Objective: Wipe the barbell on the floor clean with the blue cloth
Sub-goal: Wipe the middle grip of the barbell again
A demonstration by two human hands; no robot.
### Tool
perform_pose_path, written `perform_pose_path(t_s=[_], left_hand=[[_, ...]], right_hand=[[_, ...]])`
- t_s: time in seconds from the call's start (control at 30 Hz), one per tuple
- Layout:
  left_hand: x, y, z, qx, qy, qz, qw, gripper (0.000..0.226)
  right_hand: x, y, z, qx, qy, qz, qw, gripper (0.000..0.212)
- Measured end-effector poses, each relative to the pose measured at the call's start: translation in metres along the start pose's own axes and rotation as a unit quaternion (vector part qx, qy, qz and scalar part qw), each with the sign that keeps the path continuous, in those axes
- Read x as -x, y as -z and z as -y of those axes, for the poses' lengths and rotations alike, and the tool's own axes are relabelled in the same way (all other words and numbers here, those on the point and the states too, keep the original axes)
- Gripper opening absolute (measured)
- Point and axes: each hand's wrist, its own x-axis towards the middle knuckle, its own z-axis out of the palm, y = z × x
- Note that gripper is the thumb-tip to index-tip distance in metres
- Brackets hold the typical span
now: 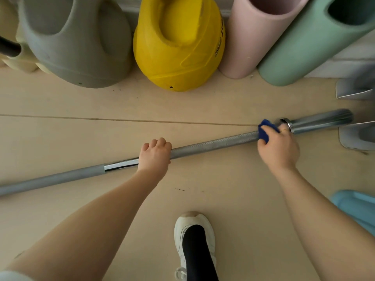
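My right hand (279, 148) gripped the cloth (263, 131) round the bar (213, 143) near its right collar, left hand (155, 156) steadying mid-bar.

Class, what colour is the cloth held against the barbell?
Dark blue cloth, head view.

A pale floor (60, 136) carries a barbell (213, 143) running eight to two o'clock, with grey (77, 41) and yellow kettlebells (178, 47) at twelve.

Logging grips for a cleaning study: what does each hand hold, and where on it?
The left hand grips the barbell mid-shaft. The right hand holds the blue cloth wrapped round the shaft beside the collar.
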Motion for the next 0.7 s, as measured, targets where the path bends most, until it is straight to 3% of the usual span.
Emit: perform_pose_path(t_s=[0.03, 0.1, 0.27, 0.43, 0.47, 0.63, 0.7], left_hand=[[0.002, -0.002, -0.001, -0.004, -0.001, 0.000, 1.000, 0.030], [0.003, -0.004, 0.000, 0.022, 0.005, 0.018, 1.000, 0.030], [0.003, 0.007, 0.008, 0.140, -0.002, 0.102, 0.985, 0.042], [-0.003, 0.012, 0.015, 0.076, -0.029, 0.101, 0.992, 0.034], [-0.004, 0.013, 0.015, 0.062, -0.035, 0.094, 0.993, 0.032], [-0.006, 0.014, 0.017, 0.061, -0.040, 0.100, 0.992, 0.026], [-0.005, 0.012, 0.020, 0.077, -0.040, 0.099, 0.991, 0.027]], right_hand=[[0.000, 0.002, 0.001, -0.001, -0.037, -0.002, 0.999, 0.037], [0.009, 0.000, 0.019, 0.007, -0.023, 0.012, 1.000, 0.033], [0.031, -0.010, 0.049, -0.019, 0.167, 0.072, 0.983, 0.035], [0.006, 0.003, 0.049, -0.009, 0.007, 0.056, 0.998, 0.029], [0.011, 0.003, 0.062, 0.012, 0.019, 0.061, 0.998, 0.027], [0.056, -0.014, 0.115, 0.014, 0.258, 0.126, 0.958, 0.023], [0.047, -0.012, 0.110, -0.005, 0.250, 0.142, 0.958, 0.026]])
